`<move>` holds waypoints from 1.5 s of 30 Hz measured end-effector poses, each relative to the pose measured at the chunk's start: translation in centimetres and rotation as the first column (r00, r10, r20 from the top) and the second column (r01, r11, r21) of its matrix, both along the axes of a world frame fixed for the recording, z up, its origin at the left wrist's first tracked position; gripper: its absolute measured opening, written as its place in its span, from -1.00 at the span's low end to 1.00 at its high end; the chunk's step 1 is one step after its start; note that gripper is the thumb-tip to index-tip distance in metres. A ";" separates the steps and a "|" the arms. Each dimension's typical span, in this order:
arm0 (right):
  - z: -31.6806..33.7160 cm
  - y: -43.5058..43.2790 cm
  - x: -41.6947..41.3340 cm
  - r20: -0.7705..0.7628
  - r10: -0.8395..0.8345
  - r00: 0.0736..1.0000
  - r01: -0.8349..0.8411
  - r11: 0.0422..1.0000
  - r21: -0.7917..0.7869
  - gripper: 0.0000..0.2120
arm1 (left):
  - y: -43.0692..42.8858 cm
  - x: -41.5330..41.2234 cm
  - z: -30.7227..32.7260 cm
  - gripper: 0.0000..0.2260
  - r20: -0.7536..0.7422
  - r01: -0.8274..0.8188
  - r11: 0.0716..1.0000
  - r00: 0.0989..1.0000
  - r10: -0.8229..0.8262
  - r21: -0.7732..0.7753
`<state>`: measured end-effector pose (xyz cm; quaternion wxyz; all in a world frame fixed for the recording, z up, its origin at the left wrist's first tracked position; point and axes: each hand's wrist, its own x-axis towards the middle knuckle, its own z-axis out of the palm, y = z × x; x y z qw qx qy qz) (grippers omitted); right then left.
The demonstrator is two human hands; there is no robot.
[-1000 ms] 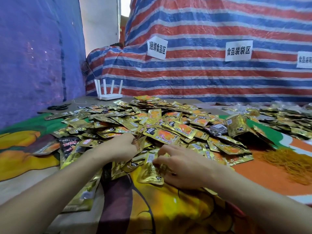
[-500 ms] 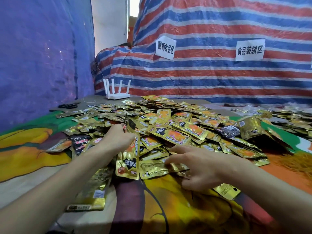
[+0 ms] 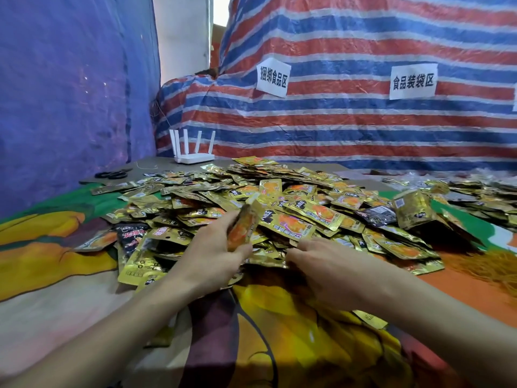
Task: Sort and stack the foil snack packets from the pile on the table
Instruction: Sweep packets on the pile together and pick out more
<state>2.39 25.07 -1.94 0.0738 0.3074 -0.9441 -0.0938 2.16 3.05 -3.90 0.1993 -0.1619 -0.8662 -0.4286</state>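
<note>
A big pile of gold foil snack packets (image 3: pixel 279 197) covers the middle of the table. My left hand (image 3: pixel 212 256) grips a small upright bunch of gold and orange packets (image 3: pixel 244 222) at the pile's near edge. My right hand (image 3: pixel 330 264) lies palm down on the packets at the front of the pile, fingertips reaching towards the left hand; what lies under its fingers is hidden. A few black packets (image 3: pixel 131 233) lie among the gold ones.
A white router (image 3: pixel 193 152) and black scissors (image 3: pixel 113 174) sit at the back left. A heap of orange rubber bands (image 3: pixel 486 267) lies on the right, with a second spread of packets (image 3: pixel 475 191) behind it. A striped tarp (image 3: pixel 363 121) closes off the back.
My left hand has lifted its bunch of packets higher and turned it upright. My right hand has slid left along the pile's front edge.
</note>
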 end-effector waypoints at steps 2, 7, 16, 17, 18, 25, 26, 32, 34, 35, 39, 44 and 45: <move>0.5 0.9 -0.1 -0.011 -0.009 1.000 0.008 0.996 -0.091 -0.67 | -0.2 -0.1 0.4 -0.88 0.057 -0.007 0.984 0.998 -0.003 0.181; 1.6 3.8 -1.6 0.050 -0.069 0.996 0.084 0.701 -0.708 -0.80 | -0.3 -1.2 1.6 -0.79 0.175 -0.077 0.825 0.984 -0.027 0.560; -0.1 -0.4 -6.1 0.361 0.257 0.897 0.422 -0.251 -0.871 -0.83 | 3.9 -4.6 3.8 -0.89 0.233 -0.074 0.448 0.921 -0.311 0.891; -0.5 -0.9 -6.4 0.368 0.277 0.888 0.441 -0.279 -0.853 -0.84 | 4.5 -4.7 3.6 -0.84 0.244 -0.095 0.423 0.918 -0.313 0.901; -0.8 -1.3 -6.5 0.372 0.301 0.878 0.456 -0.290 -0.842 -0.84 | 5.0 -4.9 3.2 -0.75 0.246 -0.107 0.406 0.919 -0.308 0.908; -2.2 -2.3 -5.5 0.379 0.282 0.881 0.409 -0.054 -0.911 -0.83 | 6.8 -4.5 1.2 -0.39 0.150 0.095 0.483 0.883 -0.445 0.871; -2.4 -2.3 -5.3 0.367 0.273 0.889 0.384 -0.008 -0.923 -0.82 | 6.6 -4.6 1.0 -0.46 0.170 0.090 0.510 0.881 -0.441 0.855; -2.6 -2.1 -4.6 0.154 0.119 0.981 0.137 0.139 -0.981 -0.74 | 5.9 -5.1 -0.6 -0.79 0.258 0.030 0.628 0.896 -0.361 0.777; -2.7 -1.9 -4.5 0.030 0.021 0.999 0.026 0.193 -0.981 -0.66 | 6.0 -4.9 -0.7 -0.76 0.210 0.042 0.651 0.929 -0.304 0.758; -2.8 -1.8 -4.5 -0.027 -0.022 0.999 -0.021 0.233 -0.972 -0.69 | 6.2 -4.9 -0.8 -0.70 0.177 0.048 0.660 0.947 -0.269 0.750; -2.7 -1.9 -4.3 0.007 0.057 0.998 -0.006 0.237 -0.972 -0.89 | 7.1 -4.5 -0.6 -0.74 0.050 0.148 0.721 0.968 -0.246 0.676; -2.2 -0.8 -3.6 0.193 0.294 0.936 0.150 0.161 -0.975 -0.63 | 7.1 -4.7 -0.6 -0.51 0.055 0.268 0.579 0.876 -0.479 0.770; -2.3 -0.5 -3.6 0.163 0.237 0.958 0.102 0.250 -0.963 -0.63 | 7.0 -4.8 -0.7 -0.59 0.055 0.264 0.553 0.868 -0.493 0.790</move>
